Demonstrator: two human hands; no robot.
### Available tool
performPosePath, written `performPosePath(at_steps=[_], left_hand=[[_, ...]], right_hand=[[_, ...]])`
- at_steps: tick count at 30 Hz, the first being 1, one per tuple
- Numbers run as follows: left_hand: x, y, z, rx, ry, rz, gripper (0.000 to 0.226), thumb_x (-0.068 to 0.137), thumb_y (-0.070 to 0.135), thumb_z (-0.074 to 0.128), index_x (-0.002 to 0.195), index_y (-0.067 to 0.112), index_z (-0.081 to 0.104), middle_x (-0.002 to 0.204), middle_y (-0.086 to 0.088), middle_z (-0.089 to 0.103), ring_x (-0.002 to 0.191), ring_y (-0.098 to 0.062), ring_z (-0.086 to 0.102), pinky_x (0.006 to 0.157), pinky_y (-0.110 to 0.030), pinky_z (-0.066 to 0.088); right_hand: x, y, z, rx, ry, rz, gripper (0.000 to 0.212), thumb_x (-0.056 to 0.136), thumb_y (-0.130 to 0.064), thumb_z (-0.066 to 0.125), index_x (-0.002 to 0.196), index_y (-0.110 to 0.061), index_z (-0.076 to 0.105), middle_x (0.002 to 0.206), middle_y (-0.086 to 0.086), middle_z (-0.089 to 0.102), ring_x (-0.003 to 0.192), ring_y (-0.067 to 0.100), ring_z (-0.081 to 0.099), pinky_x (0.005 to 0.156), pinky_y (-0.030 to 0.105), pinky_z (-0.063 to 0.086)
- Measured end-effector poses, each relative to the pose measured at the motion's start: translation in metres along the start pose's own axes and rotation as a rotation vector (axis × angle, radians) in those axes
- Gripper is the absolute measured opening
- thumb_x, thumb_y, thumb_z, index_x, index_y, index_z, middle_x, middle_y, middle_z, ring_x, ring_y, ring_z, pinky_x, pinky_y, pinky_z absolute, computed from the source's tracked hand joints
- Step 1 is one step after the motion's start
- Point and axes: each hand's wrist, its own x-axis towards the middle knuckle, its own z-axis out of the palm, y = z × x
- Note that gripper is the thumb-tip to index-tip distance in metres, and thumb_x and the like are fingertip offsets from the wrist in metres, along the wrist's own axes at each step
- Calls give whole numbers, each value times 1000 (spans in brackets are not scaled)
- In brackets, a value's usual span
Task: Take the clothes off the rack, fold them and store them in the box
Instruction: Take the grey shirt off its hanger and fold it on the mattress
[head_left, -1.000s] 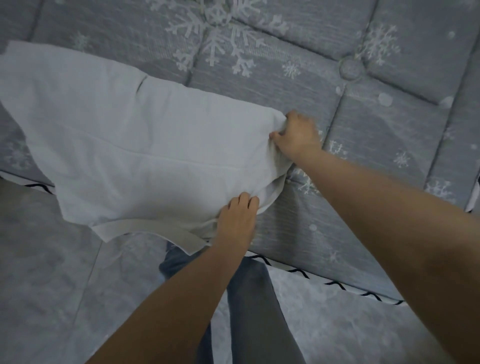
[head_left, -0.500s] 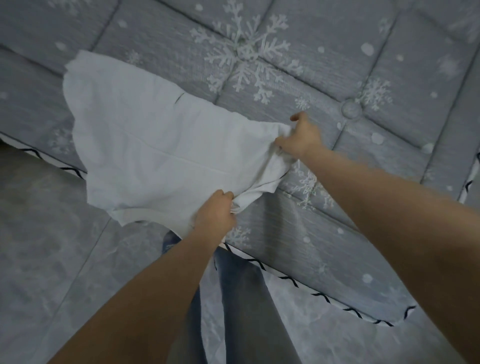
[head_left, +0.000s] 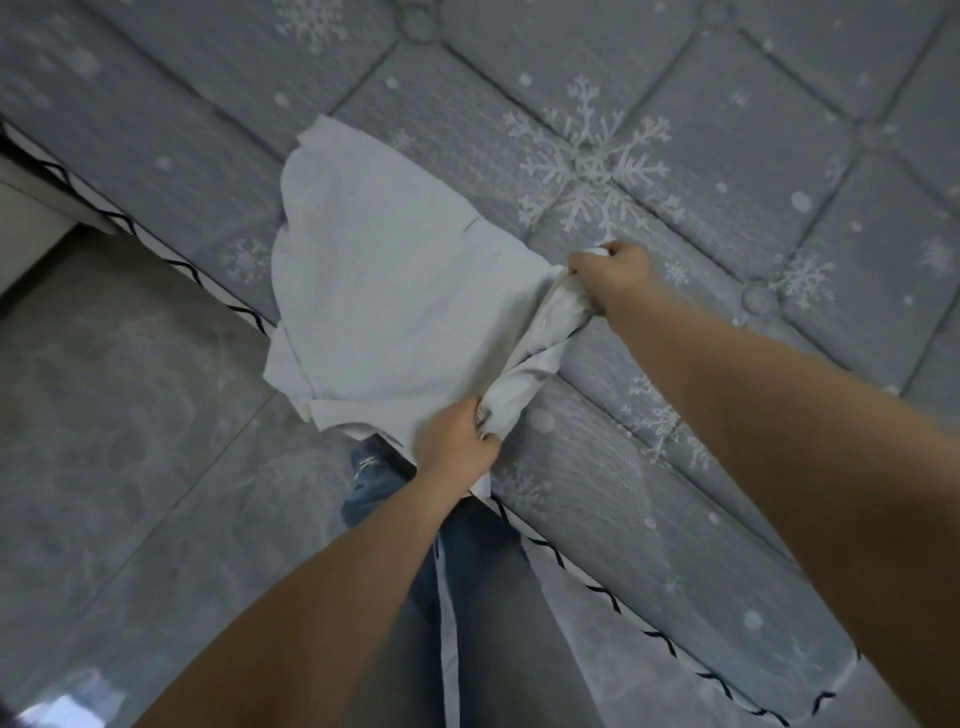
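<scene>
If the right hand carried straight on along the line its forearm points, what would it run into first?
Probably the white garment: the right hand grips its bunched edge and points up-left across it, with the quilted mattress underneath. Depth is unclear.

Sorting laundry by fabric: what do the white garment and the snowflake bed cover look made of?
White garment: soft matte knit, likely cotton; it bunches limply where both hands hold it. Bed cover: grey quilted textile, tufted into padded squares, snowflakes printed or woven; fibre unclear.

Both hands — left hand (head_left: 457, 441), right hand (head_left: 613, 280) — grip white garment (head_left: 384, 291).
</scene>
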Motion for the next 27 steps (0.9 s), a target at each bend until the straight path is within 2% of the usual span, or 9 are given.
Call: performPosePath(at_steps=[4, 7, 9, 11, 15, 18, 21, 25, 27], left_hand=[[-5, 0, -18, -48, -28, -18, 17, 82, 22, 62, 85, 19, 45, 80, 3, 53, 75, -20, 51, 63, -28, 34], [-6, -2, -32, -162, -16, -10, 18, 84, 26, 62, 84, 17, 47, 73, 6, 50, 71, -18, 52, 55, -28, 33], [-5, -4, -42, -254, 38, 4, 17, 84, 24, 61, 82, 18, 44, 70, 5, 48, 65, -16, 49, 52, -26, 31], [-3, -9, -54, -281, 92, 14, 18, 85, 22, 58, 80, 22, 40, 68, 4, 47, 62, -16, 49, 51, -28, 31], [2, -21, -76, -215, 198, 73, 12, 84, 19, 54, 87, 18, 43, 73, 1, 51, 67, -20, 53, 57, -37, 40], [7, -32, -96, -326, 261, 22, 12, 87, 15, 51, 86, 21, 40, 71, 4, 49, 64, -17, 51, 56, -35, 38], [12, -48, -116, -369, 267, -37, 9, 90, 18, 48, 84, 13, 42, 66, -3, 51, 62, -22, 52, 59, -41, 43], [17, -75, -138, 29, 260, 82, 22, 89, 28, 49, 72, 16, 47, 76, -2, 57, 84, -24, 56, 80, -36, 43], [19, -83, -147, -30, 198, 39, 21, 92, 30, 45, 81, 15, 55, 84, -6, 64, 86, -27, 61, 80, -34, 47]], right_hand=[[-11, -26, 9, -81, 11, -26, 25, 76, -30, 65, 93, -13, 58, 88, 7, 60, 91, 29, 65, 65, 33, 54], [-17, -47, 18, -148, -1, -59, 18, 77, -30, 66, 84, -15, 59, 86, 7, 62, 90, 27, 66, 72, 34, 57], [-18, -60, 25, -189, 5, -86, 21, 78, -29, 66, 93, -15, 62, 88, 4, 61, 88, 24, 63, 76, 34, 56], [-23, -76, 33, -247, 16, -114, 26, 80, -28, 65, 103, -15, 63, 91, 3, 60, 82, 20, 57, 68, 29, 48], [-27, -108, 52, -286, -26, -151, 23, 80, -26, 64, 100, -15, 62, 90, 3, 60, 69, 13, 53, 53, 24, 39], [-30, -136, 72, -270, -60, -156, 28, 78, -25, 66, 103, -13, 62, 99, 6, 63, 81, 21, 60, 57, 28, 50], [-31, -165, 92, -333, -69, -202, 32, 84, -27, 66, 113, -12, 66, 104, 7, 66, 73, 17, 58, 62, 29, 51], [-34, -195, 125, -408, -58, -266, 32, 86, -25, 63, 114, -8, 69, 97, 6, 66, 82, 19, 64, 64, 25, 49], [-35, -203, 142, -451, -67, -294, 33, 86, -24, 62, 113, -7, 70, 97, 7, 69, 89, 21, 68, 68, 26, 49]])
